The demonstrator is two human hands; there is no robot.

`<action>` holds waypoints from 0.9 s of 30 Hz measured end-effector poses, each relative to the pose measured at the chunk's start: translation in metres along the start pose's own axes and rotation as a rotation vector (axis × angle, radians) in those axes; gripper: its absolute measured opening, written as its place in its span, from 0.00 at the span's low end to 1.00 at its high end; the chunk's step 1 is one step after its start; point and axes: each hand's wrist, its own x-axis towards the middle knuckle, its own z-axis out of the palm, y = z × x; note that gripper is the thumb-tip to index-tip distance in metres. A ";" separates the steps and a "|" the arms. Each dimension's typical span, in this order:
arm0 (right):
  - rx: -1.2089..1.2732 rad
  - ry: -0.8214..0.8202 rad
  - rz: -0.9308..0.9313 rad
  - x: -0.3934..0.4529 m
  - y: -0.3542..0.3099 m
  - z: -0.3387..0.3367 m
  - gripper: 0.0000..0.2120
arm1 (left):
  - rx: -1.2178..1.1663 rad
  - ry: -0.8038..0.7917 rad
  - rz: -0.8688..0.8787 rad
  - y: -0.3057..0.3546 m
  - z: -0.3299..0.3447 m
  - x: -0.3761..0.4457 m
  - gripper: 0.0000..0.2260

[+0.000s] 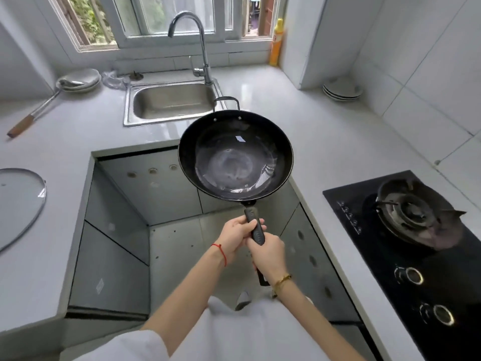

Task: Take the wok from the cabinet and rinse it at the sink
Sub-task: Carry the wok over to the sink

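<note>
A black wok (235, 155) with a shiny bare inside hangs in the air in front of the counter edge, its small loop handle pointing toward the sink (171, 102). Both hands hold its long black handle: my left hand (236, 237) grips it nearer the bowl, my right hand (268, 252) grips it just behind. The steel sink lies beyond and to the left of the wok, under a curved tap (197, 40). No water runs from the tap.
A glass lid (18, 204) lies on the left counter. Plates with a long-handled ladle (39, 105) stand left of the sink. A black gas hob (406, 230) sits on the right, stacked plates (342, 91) behind it, a yellow bottle (276, 43) by the window. Cabinet doors (156, 188) below.
</note>
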 end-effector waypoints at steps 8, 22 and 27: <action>0.023 -0.041 0.000 0.112 -0.056 -0.014 0.14 | -0.004 0.037 0.035 0.074 0.012 0.098 0.11; 0.028 -0.003 0.044 0.328 -0.137 0.010 0.12 | 0.019 -0.005 0.012 0.203 -0.006 0.298 0.12; 0.045 0.041 0.068 0.404 -0.176 0.024 0.13 | 0.069 -0.045 0.001 0.258 -0.017 0.370 0.12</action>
